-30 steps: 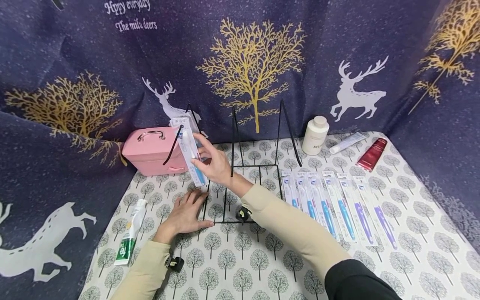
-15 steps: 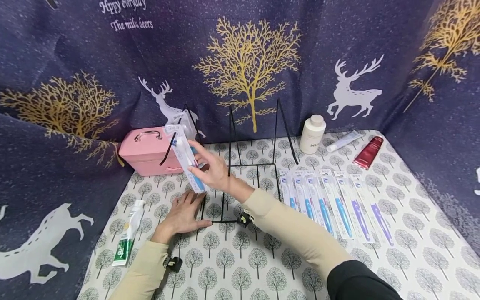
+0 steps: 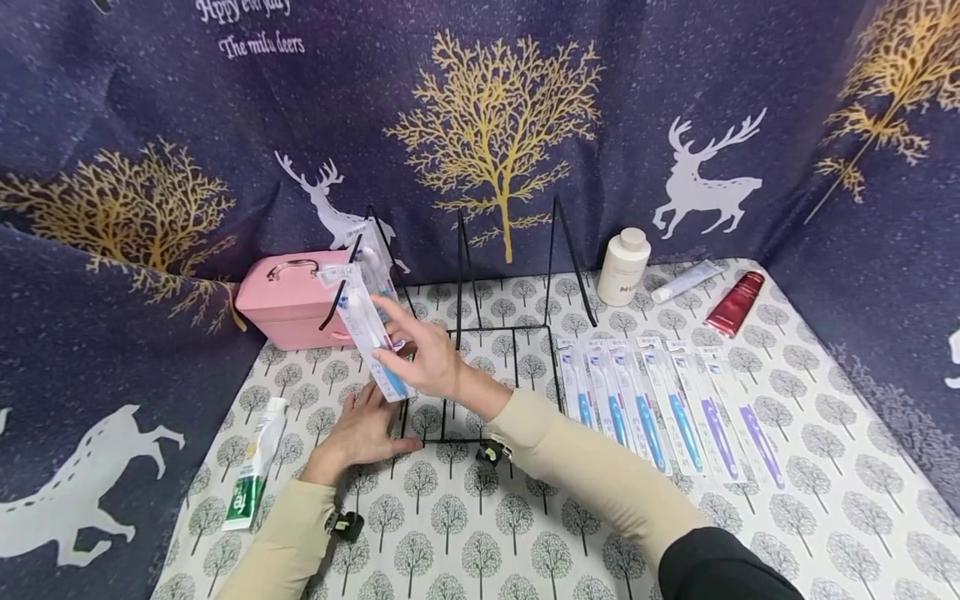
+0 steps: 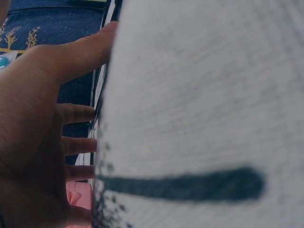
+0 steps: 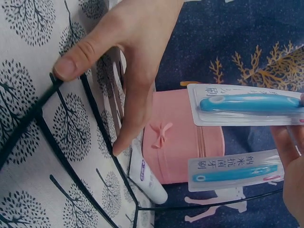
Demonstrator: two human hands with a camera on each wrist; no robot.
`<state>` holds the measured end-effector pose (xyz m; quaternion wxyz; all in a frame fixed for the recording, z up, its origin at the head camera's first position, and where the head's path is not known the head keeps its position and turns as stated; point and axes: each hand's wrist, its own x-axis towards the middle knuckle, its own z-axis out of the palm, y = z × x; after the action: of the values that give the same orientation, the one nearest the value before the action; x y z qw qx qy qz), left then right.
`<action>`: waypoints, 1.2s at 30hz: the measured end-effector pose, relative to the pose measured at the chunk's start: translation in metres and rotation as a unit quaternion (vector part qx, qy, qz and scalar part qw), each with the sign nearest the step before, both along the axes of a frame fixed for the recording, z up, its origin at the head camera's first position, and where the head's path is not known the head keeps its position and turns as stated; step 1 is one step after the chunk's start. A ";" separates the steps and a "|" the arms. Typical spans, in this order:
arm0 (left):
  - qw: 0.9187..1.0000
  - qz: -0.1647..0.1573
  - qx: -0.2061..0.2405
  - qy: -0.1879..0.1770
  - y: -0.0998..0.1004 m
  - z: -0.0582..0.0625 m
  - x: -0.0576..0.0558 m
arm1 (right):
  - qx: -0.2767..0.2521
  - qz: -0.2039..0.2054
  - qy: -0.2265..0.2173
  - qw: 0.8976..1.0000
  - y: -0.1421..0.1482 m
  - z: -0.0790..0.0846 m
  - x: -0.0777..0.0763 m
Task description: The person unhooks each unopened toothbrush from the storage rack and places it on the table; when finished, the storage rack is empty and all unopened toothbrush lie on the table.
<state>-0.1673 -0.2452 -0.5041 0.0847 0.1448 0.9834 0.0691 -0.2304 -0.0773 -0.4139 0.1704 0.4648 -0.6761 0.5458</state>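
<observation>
My right hand (image 3: 427, 350) pinches a packaged toothbrush (image 3: 367, 329) with a blue handle between thumb and fingers. The blister pack tilts, its top overlapping a black prong of the wire rack (image 3: 460, 275). Just behind it, a second packaged toothbrush (image 5: 237, 173) stands at the rack's left side, partly hidden in the head view. My left hand (image 3: 367, 429) is spread low at the rack's left base, thumb at the front wire. In the right wrist view, the left hand's thumb and index finger (image 5: 135, 104) touch the black wires.
Several packaged toothbrushes (image 3: 648, 408) lie in a row right of the rack. A pink case (image 3: 288, 304) stands behind left, a green-and-white toothpaste tube (image 3: 255, 467) at front left. Back right are a white bottle (image 3: 624, 267), a white tube (image 3: 686, 281) and a red tube (image 3: 736, 304).
My right hand has drawn the toothbrush pack a little toward me and left, tilting it more. More of the second pack behind now shows. The left hand stays at the rack's base.
</observation>
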 end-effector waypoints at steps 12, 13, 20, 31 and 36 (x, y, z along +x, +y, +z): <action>0.998 0.019 0.056 -0.017 -0.003 0.003 -0.004 | 0.013 -0.009 0.026 1.000 0.005 0.002 0.017; 0.998 0.021 0.059 -0.019 -0.003 0.003 -0.004 | 0.011 -0.006 0.029 1.000 0.005 0.003 0.018; 0.996 0.023 0.086 -0.015 -0.001 0.005 -0.006 | 0.005 0.002 0.046 0.999 0.006 0.008 0.028; 0.996 -0.004 0.093 0.012 -0.002 0.003 -0.006 | -0.001 0.025 0.042 0.999 0.006 0.010 0.045; 0.993 -0.033 0.111 0.031 -0.001 0.001 -0.010 | -0.012 0.038 0.051 0.998 0.011 0.029 0.060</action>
<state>-0.1769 -0.2462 -0.5027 0.0394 0.1883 0.9665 0.1701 -0.1708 -0.0659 -0.3847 0.1897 0.5152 -0.6419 0.5353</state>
